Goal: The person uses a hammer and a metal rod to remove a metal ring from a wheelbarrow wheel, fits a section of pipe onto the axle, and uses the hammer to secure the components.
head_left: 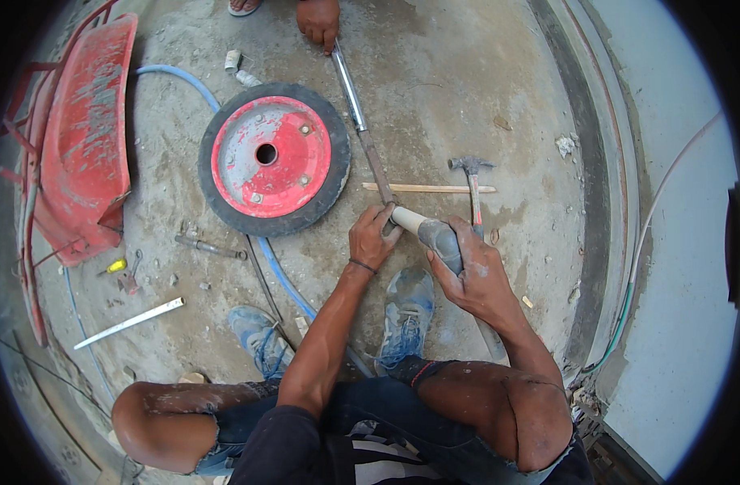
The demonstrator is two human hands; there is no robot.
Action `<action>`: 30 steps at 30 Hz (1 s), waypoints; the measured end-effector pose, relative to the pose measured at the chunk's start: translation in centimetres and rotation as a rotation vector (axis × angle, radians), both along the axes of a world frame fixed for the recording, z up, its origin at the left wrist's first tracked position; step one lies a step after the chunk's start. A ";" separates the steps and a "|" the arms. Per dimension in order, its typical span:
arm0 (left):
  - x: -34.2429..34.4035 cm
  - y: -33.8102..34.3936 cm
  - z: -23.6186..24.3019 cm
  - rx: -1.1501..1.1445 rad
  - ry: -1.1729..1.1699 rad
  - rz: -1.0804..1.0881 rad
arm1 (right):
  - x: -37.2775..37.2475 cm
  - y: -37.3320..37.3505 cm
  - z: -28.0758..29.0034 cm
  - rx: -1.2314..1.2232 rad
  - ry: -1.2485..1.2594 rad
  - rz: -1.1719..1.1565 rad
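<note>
My left hand [372, 238] is closed around the near end of a long metal rod [371, 153], which is dark and rusty near me and shiny farther off. A co-worker's hand [318, 22] grips its far end. My right hand [481, 275] is closed on what looks like a mallet [408, 219], with a cream and grey head and a handle showing below my palm. The cream end is against or very close to the rod beside my left fingers; I cannot tell which. Just beyond my right hand lies a claw hammer [472, 174], its lower handle hidden.
Left of the rod lies a wheel [273, 212] with a red and grey hub, over a blue hose [281, 275]. A red wheelbarrow [83, 145] leans at the far left. A wooden strip [435, 188], a white bar [132, 322] and a metal tube [211, 246] lie on the concrete.
</note>
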State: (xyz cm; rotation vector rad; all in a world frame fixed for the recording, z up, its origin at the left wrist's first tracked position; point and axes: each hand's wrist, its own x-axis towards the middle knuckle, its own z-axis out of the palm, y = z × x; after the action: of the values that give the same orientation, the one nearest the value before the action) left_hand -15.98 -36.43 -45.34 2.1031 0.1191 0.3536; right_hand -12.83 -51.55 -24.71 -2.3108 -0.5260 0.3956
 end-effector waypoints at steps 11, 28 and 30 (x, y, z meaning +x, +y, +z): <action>-0.2 0.2 -0.1 -0.001 0.037 0.003 | 1.1 -0.5 0.0 0.014 0.100 -0.010; 1.9 -5.1 8.5 -0.533 -0.128 0.095 | 1.0 0.4 0.8 -0.098 0.077 0.049; 2.3 -5.1 7.4 -0.362 -0.183 0.128 | 1.0 0.6 1.4 -0.136 0.085 0.066</action>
State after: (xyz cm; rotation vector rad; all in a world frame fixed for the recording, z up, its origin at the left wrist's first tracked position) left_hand -13.66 -41.50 -37.91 1.7016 0.1950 0.5556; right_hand -11.81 -50.98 -23.29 -2.3989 -0.5490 0.5743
